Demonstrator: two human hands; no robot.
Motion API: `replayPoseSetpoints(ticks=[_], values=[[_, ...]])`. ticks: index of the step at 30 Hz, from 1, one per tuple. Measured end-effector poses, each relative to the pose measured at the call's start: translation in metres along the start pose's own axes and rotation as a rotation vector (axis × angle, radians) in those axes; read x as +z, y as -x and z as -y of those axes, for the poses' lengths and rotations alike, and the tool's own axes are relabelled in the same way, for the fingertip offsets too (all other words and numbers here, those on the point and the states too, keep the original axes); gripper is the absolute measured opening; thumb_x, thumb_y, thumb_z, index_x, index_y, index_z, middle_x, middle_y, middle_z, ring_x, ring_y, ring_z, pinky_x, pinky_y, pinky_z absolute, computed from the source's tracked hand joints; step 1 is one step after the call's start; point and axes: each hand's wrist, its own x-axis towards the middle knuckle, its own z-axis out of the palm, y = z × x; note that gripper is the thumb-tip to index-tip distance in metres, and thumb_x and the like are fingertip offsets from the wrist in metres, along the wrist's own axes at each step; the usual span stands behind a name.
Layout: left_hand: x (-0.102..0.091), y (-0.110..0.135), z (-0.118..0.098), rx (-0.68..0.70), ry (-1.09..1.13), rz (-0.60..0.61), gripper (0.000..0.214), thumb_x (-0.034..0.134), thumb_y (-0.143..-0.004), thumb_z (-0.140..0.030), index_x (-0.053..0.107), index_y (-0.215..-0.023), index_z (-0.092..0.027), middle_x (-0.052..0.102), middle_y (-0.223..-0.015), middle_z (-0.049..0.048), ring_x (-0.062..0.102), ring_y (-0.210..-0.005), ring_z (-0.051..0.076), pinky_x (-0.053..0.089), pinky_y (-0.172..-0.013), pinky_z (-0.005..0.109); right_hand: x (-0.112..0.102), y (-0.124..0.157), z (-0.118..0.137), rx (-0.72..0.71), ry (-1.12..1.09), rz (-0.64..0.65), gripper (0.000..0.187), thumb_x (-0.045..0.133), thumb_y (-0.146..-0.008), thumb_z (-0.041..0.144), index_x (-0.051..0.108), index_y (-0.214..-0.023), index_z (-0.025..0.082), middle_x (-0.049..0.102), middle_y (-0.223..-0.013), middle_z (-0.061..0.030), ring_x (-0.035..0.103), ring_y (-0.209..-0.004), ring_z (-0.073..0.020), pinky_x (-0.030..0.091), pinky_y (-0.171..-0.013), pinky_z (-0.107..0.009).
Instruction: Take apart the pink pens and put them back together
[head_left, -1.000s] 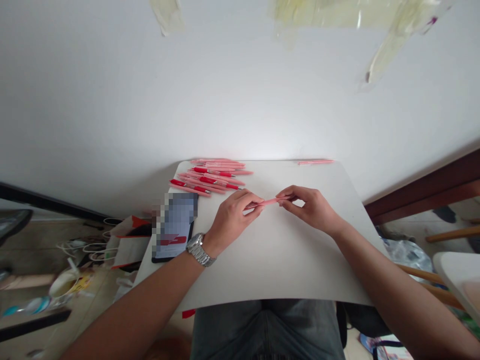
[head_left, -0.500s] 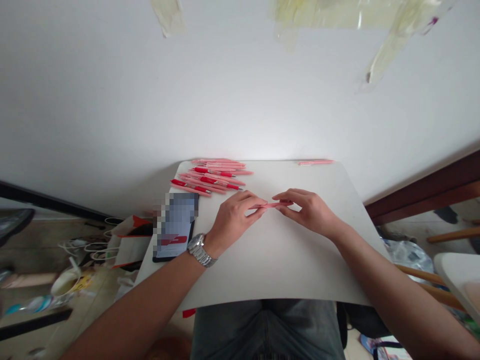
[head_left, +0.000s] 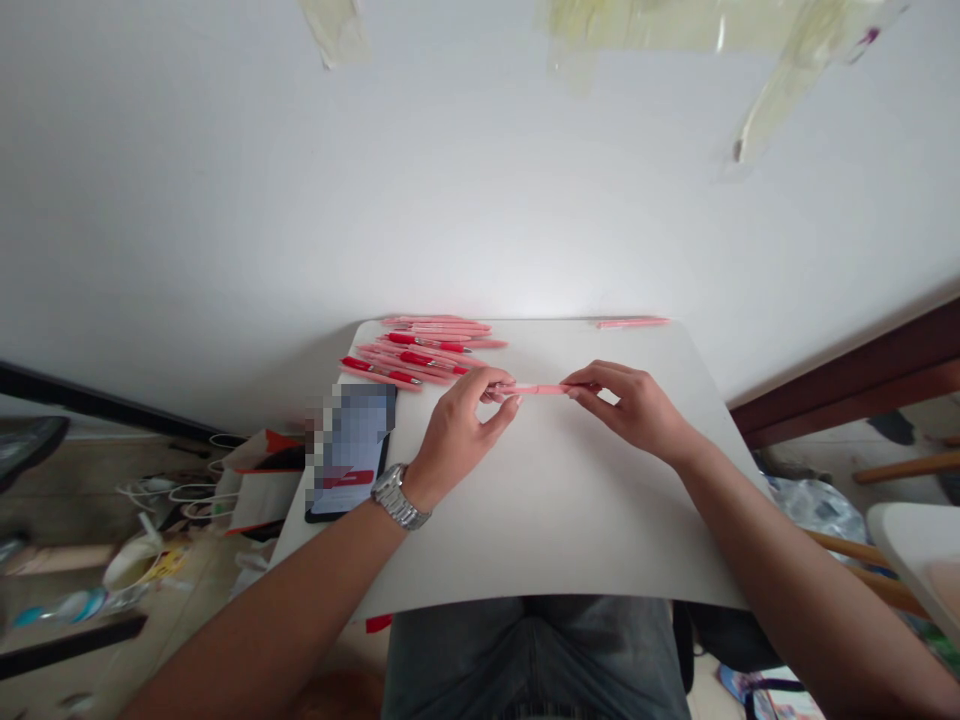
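Note:
A slim pink pen point(head_left: 540, 389) is held level above the white table point(head_left: 555, 520). My left hand point(head_left: 469, 415) pinches its left end between thumb and fingers. At its right end, my right hand point(head_left: 622, 402) grips it with the fingertips. Beyond my left hand lies a pile of pink pens point(head_left: 450, 328), with several red pens point(head_left: 427, 343) among them. A further pink pen or two point(head_left: 634, 323) rest alone at the table's back right edge.
A phone point(head_left: 349, 450) with a partly blurred screen lies at the table's left edge. A white wall point(head_left: 480, 180) rises directly behind the table. Left on the floor are a paper bag point(head_left: 262, 490), cables and a cup point(head_left: 135, 565). Another white surface point(head_left: 915, 550) stands at right.
Both hands have lifted slightly away from me and spread a little apart along the pen, so more of it shows between them. The pile and the phone have not moved.

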Motion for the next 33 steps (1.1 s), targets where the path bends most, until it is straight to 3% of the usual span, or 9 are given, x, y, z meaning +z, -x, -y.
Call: replayPoseSetpoints(ticks=[15, 21, 28, 33], values=[[0.001, 0.002, -0.004, -0.054, 0.147, -0.030, 0.013, 0.064, -0.104, -0.034, 0.063, -0.102, -0.021, 0.068, -0.094, 0.0028, 0.066, -0.086, 0.015, 0.057, -0.083, 0.028, 0.004, 0.002, 0.006, -0.005, -0.076, 0.125, 0.025, 0.059, -0.105, 0.042, 0.075, -0.114, 0.025, 0.077, -0.103, -0.0071, 0.070, -0.087, -0.0209, 0.055, -0.076, -0.034], [0.002, 0.004, -0.007, -0.034, 0.181, 0.040, 0.016, 0.066, -0.103, -0.036, 0.065, -0.102, -0.020, 0.071, -0.094, 0.0034, 0.066, -0.085, 0.015, 0.056, -0.080, 0.027, 0.008, 0.002, 0.020, 0.126, -0.351, 0.246, 0.033, 0.061, -0.104, 0.048, 0.075, -0.116, 0.021, 0.078, -0.103, -0.0070, 0.070, -0.095, -0.0209, 0.055, -0.080, -0.032], [0.001, 0.002, -0.009, -0.070, 0.237, 0.077, 0.017, 0.064, -0.104, -0.036, 0.065, -0.099, -0.020, 0.073, -0.095, 0.0040, 0.069, -0.087, 0.016, 0.057, -0.082, 0.030, 0.022, 0.005, 0.023, 0.263, -0.683, 0.341, 0.038, 0.067, -0.100, 0.053, 0.073, -0.113, 0.019, 0.076, -0.094, -0.0061, 0.055, -0.059, -0.0108, 0.051, -0.061, -0.029], [0.002, 0.002, -0.006, -0.084, 0.240, 0.058, 0.018, 0.065, -0.104, -0.037, 0.066, -0.102, -0.020, 0.073, -0.096, 0.0040, 0.069, -0.087, 0.016, 0.057, -0.083, 0.029, 0.026, 0.004, 0.023, 0.280, -0.796, 0.334, 0.037, 0.074, -0.096, 0.050, 0.071, -0.114, 0.018, 0.074, -0.091, -0.0052, 0.064, -0.066, -0.0131, 0.056, -0.062, -0.029]])
